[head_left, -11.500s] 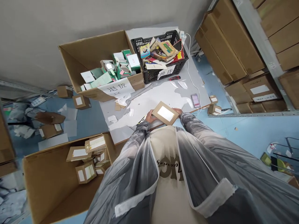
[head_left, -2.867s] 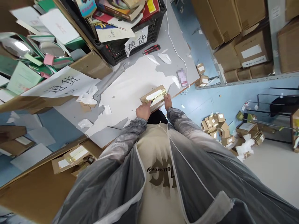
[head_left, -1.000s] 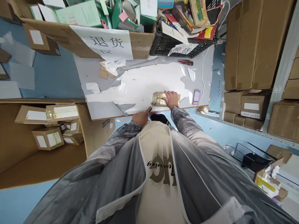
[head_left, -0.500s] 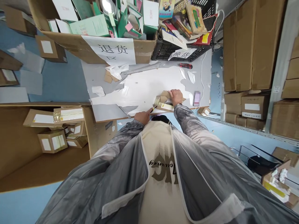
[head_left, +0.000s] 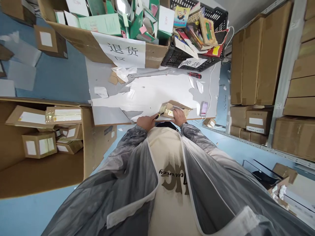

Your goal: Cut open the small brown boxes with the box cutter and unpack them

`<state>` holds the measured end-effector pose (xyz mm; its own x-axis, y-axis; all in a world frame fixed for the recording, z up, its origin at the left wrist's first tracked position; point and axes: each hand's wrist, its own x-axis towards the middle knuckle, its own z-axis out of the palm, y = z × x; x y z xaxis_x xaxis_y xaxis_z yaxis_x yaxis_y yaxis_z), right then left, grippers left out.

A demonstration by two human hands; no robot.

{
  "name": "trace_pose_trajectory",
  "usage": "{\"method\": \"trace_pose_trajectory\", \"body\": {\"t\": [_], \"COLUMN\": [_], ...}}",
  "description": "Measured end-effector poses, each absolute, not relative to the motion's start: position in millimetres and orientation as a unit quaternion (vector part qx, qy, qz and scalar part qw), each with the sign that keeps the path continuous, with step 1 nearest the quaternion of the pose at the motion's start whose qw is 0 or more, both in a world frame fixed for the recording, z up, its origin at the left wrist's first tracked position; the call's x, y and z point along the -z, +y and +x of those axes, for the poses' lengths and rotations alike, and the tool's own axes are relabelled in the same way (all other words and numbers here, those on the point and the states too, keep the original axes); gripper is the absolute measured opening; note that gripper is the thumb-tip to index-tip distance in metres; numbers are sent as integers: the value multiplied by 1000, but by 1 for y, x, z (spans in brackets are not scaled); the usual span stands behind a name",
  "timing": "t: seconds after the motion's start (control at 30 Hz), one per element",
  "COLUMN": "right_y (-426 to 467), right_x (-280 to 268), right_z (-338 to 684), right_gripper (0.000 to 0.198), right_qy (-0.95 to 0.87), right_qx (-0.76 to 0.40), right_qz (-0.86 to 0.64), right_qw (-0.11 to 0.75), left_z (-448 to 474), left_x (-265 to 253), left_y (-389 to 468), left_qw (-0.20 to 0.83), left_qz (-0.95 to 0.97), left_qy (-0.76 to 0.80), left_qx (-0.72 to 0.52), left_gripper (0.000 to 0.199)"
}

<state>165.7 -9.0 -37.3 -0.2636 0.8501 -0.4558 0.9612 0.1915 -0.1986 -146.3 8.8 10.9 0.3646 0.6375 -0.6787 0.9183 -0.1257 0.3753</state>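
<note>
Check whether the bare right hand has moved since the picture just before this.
Yes: judged against the white rectangular table, the bare right hand has shifted toward, and now reaches, the table's near edge.

a black crate (paper sign in front) holds books beside a carton.

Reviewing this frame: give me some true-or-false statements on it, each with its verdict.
1. The right hand touches a small cardboard box. True.
2. The left hand is empty. False: it holds a slim tool.
3. Books are piled in the black crate. True.
4. The red-and-black cutter lies inside the crate. False: it lies on the table in front of it.
</note>
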Motion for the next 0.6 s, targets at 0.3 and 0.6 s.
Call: {"method": "trace_pose_trajectory", "body": {"t": [0.3, 0.6], "right_y": [10, 51], "right_x": [46, 55], "right_z": [169, 147], "right_gripper": [74, 72], "right_qy": [716, 444], "right_qx": [232, 344], "right_qz": [640, 823], "right_qw": [153, -89], "left_z": [-162, -133], "left_x": [-13, -11], "left_y": [42, 31], "left_qw": [361, 366], "left_qz": [750, 637], "left_qy": [529, 677], "left_qx": [165, 33], "left_gripper": [65, 70]}}
